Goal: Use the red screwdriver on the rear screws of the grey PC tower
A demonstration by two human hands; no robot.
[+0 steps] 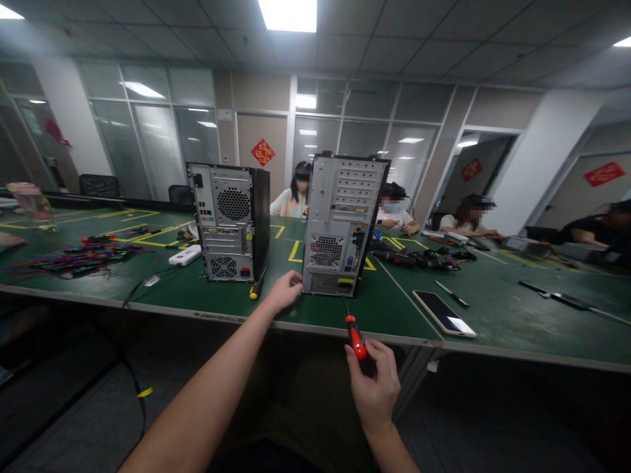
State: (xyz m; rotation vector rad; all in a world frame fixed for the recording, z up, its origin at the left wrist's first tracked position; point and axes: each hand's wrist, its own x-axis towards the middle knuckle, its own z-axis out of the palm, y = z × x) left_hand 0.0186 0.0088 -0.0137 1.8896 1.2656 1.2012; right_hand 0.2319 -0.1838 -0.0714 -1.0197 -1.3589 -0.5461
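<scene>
Two computer towers stand upright on the green table, their rear panels facing me. Beside the lower left edge of the right tower [328, 223] is my left hand [286, 292], its fingers bent at the case; what they grip, if anything, is hard to see. My right hand [377, 378] pinches the handle of a red and black screwdriver [357, 338] in front of the table edge, with the shaft pointing up at the bottom of that tower. The left tower [227, 223] has a yellow and black screwdriver [255, 289] leaning by its lower right corner.
A phone [444, 314] and a thin dark tool [452, 293] lie to the right. Black cables [434, 257] are heaped behind them. Coloured wires [89, 255] and a white power strip [185, 255] are at the left. Several people sit across the table [162, 289].
</scene>
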